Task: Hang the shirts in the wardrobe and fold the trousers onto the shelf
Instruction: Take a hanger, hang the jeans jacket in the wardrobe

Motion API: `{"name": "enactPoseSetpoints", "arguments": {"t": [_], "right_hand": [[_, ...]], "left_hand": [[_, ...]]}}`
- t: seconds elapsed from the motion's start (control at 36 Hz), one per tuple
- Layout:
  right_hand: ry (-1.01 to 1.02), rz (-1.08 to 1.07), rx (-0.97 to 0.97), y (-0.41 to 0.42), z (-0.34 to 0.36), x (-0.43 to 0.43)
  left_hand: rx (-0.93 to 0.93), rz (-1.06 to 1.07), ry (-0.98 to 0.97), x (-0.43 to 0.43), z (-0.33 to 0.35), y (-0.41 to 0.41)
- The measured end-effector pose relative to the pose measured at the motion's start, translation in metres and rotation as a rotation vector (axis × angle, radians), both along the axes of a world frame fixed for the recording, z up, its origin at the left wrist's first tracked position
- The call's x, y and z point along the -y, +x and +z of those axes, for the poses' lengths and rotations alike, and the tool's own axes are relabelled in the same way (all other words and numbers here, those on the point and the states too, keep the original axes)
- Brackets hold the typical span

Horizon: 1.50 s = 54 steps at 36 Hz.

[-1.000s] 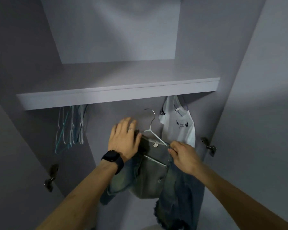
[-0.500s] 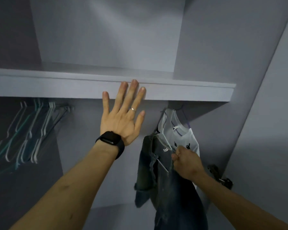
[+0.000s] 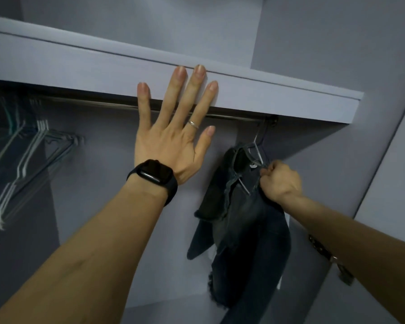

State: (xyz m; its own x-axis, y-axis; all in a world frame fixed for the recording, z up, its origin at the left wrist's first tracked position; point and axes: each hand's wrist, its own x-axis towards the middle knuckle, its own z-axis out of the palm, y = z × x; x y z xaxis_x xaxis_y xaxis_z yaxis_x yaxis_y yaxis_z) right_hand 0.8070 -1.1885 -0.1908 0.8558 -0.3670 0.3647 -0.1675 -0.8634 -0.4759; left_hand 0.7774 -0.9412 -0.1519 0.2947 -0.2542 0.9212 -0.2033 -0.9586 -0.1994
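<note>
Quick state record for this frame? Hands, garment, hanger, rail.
left hand: open, fingers spread, raised before the shelf edge; contact unclear
right hand: grips the wire hanger and the denim shirt at its shoulder
hook: up by the rail at its right end; whether hooked, cannot tell
empty hangers: bunched on the rail, far left
watch: black, left wrist

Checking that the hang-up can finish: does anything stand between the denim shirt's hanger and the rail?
Nothing visible does. The right hand grips the hanger carrying the denim shirt, its hook up at the right end of the rail under the shelf. The open left hand is off to the left; the empty hangers hang farther left.
</note>
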Motion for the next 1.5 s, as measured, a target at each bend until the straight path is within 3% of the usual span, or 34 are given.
{"name": "enactPoseSetpoints", "arguments": {"t": [0.08,0.25,0.39,0.5,0.58,0.64,0.67,0.72,0.83,0.92,1.0,1.06,1.22,1.33,1.5], "right_hand": [[0.02,-0.001,-0.004,0.017,0.013,-0.005],[-0.087,-0.017,-0.238,0.055,0.025,-0.013],[-0.12,-0.116,-0.301,0.061,0.016,0.012],[0.068,-0.119,-0.351,0.045,0.0,0.036],[0.093,-0.133,-0.237,0.037,0.006,0.034],[0.192,-0.019,-0.313,0.028,0.002,0.028],[0.306,0.01,-0.421,0.02,-0.004,0.03],[0.584,-0.01,-0.429,0.014,-0.023,0.032],[0.613,-0.01,-0.416,0.004,-0.063,0.036],[0.575,0.113,-0.42,-0.008,-0.109,0.023],[0.352,0.214,-0.495,-0.021,-0.167,0.017],[0.284,0.27,-0.501,-0.031,-0.194,0.013],[0.345,0.358,-0.642,-0.052,-0.288,0.001],[0.293,0.401,-0.711,-0.066,-0.35,-0.01],[0.266,0.449,-0.842,-0.08,-0.462,-0.027]], "left_hand": [[0.025,-0.003,-0.001,0.0,-0.003,0.004],[0.062,0.008,-0.011,0.002,0.003,0.008],[0.047,-0.009,-0.02,-0.001,0.001,0.005],[-0.008,0.006,-0.018,-0.001,-0.004,0.004],[-0.084,0.0,-0.017,-0.004,-0.002,0.001],[-0.133,0.004,0.015,-0.008,0.007,-0.004],[-0.156,0.009,0.012,-0.009,0.01,-0.01],[-0.174,0.027,0.021,-0.012,0.015,-0.014],[-0.185,0.059,0.009,0.002,0.024,-0.021],[-0.254,0.003,0.066,0.017,-0.019,-0.026],[-0.438,-0.056,0.119,0.027,-0.105,-0.031],[-0.628,-0.05,0.093,0.03,-0.16,-0.041],[-1.271,0.116,-0.059,0.021,-0.297,-0.07],[-1.441,0.151,-0.207,0.015,-0.374,-0.087],[-1.646,0.251,-0.24,-0.002,-0.493,-0.102]]}}
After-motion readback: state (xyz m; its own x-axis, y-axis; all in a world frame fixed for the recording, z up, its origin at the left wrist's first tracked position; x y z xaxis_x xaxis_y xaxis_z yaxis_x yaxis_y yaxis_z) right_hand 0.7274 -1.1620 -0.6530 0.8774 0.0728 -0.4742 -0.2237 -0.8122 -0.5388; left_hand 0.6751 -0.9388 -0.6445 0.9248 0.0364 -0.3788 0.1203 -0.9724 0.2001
